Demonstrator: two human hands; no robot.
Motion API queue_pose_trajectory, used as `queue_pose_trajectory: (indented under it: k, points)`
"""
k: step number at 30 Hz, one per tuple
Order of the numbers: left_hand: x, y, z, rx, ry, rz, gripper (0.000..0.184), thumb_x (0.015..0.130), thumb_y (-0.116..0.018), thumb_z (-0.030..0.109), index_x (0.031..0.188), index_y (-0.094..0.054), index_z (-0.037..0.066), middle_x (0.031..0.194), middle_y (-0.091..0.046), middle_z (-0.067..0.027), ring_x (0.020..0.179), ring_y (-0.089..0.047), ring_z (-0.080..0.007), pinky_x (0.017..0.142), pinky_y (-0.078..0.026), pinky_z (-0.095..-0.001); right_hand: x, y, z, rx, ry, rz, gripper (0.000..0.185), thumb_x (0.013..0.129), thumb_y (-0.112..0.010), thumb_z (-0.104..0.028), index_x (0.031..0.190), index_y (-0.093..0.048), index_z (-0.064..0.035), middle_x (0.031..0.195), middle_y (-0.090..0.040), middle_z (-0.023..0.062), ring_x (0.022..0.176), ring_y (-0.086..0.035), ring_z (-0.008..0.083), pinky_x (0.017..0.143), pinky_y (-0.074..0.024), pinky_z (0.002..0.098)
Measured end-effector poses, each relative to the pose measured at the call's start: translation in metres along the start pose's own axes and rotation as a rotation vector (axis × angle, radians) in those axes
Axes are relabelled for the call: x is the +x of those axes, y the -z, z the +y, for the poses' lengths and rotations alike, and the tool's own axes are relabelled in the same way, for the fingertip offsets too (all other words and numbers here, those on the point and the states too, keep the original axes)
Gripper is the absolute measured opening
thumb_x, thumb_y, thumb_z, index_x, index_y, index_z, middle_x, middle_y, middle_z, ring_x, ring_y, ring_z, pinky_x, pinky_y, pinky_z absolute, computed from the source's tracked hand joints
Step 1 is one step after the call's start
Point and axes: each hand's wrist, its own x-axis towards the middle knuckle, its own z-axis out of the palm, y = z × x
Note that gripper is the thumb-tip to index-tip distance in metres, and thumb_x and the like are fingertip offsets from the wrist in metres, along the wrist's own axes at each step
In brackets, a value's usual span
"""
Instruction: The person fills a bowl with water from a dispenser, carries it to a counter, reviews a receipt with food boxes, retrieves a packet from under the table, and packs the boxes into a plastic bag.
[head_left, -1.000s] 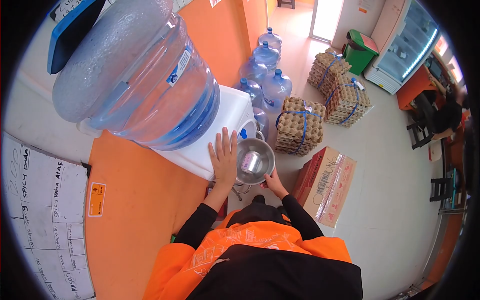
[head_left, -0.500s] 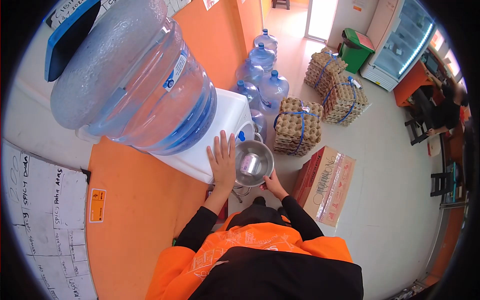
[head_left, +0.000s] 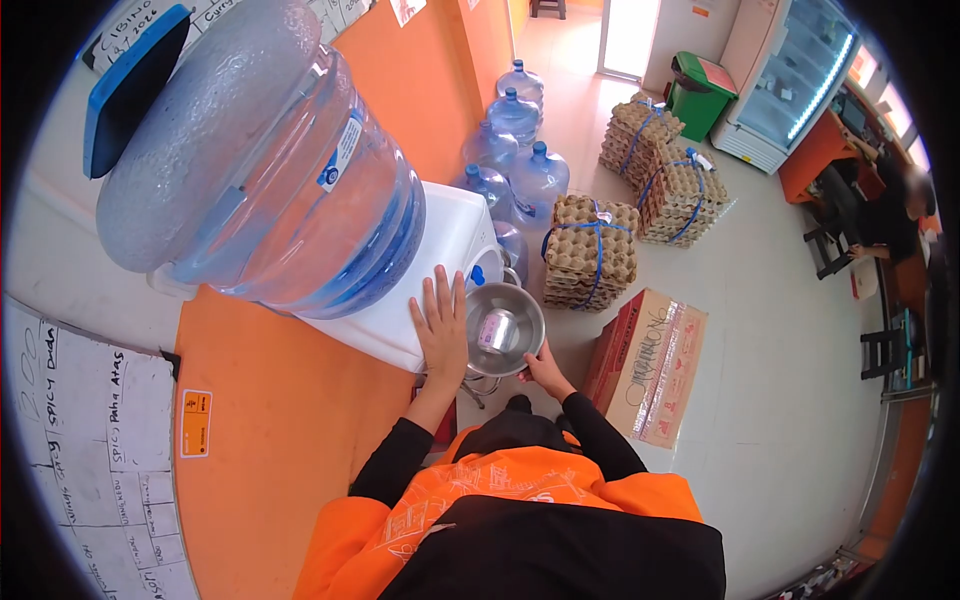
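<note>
My right hand grips the lower right rim of a round stainless steel bowl, its fingers partly hidden beneath. Inside the bowl sits a small cylindrical container with a pinkish marking. My left hand lies flat with fingers stretched out against the white water dispenser, just left of the bowl. A blue tap lever sticks out from the dispenser above the bowl's far rim. On top of the dispenser stands a large clear water jug holding some water.
Several empty water jugs line the orange wall. Strapped stacks of egg trays and a cardboard box stand on the floor to the right. Farther off are a green bin, a display fridge and a person in black.
The whole view has shifted slightly. Both hands and the bowl keep about the same places relative to the dispenser.
</note>
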Motion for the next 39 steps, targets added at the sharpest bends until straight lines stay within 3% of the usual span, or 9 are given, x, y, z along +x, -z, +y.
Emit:
queue_pose_trajectory:
  k: [8,11,20,23,32,39]
  points:
    - [0.0,0.002,-0.001,-0.039,-0.011,0.008,0.064,0.082,-0.052,0.015,0.142,-0.029,0.013,0.148,-0.021,-0.0143,0.135,-0.022,-0.0307,0.108,-0.02,-0.049,-0.007,0.001,-0.004,0.011,-0.019,-0.008,0.07,0.088,-0.036,-0.002,0.141,0.005,-0.022,0.085,-0.056,0.0153,0.052,-0.059,0.0147,0.046,-0.0529,0.0281]
    - [-0.001,-0.001,-0.001,0.03,-0.004,0.047,0.082,0.069,-0.07,0.028,0.141,-0.03,0.016,0.148,-0.021,-0.0119,0.134,-0.023,-0.0285,0.108,-0.02,-0.0481,-0.009,0.0,-0.003,0.022,-0.006,0.008,0.07,0.088,-0.036,-0.002,0.142,0.005,-0.0219,0.084,-0.057,0.0146,0.052,-0.059,0.0141,0.046,-0.0527,0.0279]
    - [-0.002,-0.001,-0.002,0.022,-0.017,0.036,0.084,0.07,-0.07,0.031,0.141,-0.028,0.015,0.148,-0.02,-0.0135,0.135,-0.021,-0.0299,0.108,-0.019,-0.0487,-0.017,0.002,-0.003,0.012,-0.02,0.015,0.068,0.091,-0.038,-0.005,0.142,0.002,-0.0238,0.079,-0.057,0.0117,0.054,-0.058,0.0143,0.048,-0.0511,0.0274]
    - [-0.002,0.01,-0.004,-0.148,-0.019,0.006,0.083,0.071,-0.068,0.035,0.141,-0.029,0.015,0.148,-0.02,-0.0144,0.136,-0.02,-0.0309,0.108,-0.017,-0.0497,-0.02,0.001,-0.005,0.01,-0.02,0.023,0.068,0.091,-0.038,-0.005,0.142,0.002,-0.0244,0.079,-0.058,0.012,0.054,-0.058,0.0143,0.048,-0.0514,0.0275]
    - [-0.002,0.013,-0.002,-0.241,-0.008,0.007,0.071,0.079,-0.058,0.041,0.139,-0.033,0.011,0.148,-0.019,-0.0166,0.136,-0.018,-0.0325,0.108,-0.016,-0.0521,-0.032,0.017,0.012,0.057,0.025,0.012,0.071,0.089,-0.038,-0.003,0.143,0.004,-0.0225,0.079,-0.058,0.0142,0.051,-0.059,0.0143,0.045,-0.0523,0.0266]
    - [-0.005,0.036,0.005,-0.56,0.03,0.123,0.055,0.082,-0.057,0.03,0.129,-0.043,0.006,0.141,-0.03,-0.0183,0.133,-0.023,-0.036,0.108,-0.014,-0.052,-0.098,0.055,-0.002,0.052,-0.004,0.03,0.069,0.091,-0.04,-0.005,0.142,0.003,-0.0211,0.082,-0.057,0.0118,0.052,-0.058,0.0128,0.046,-0.052,0.0257]
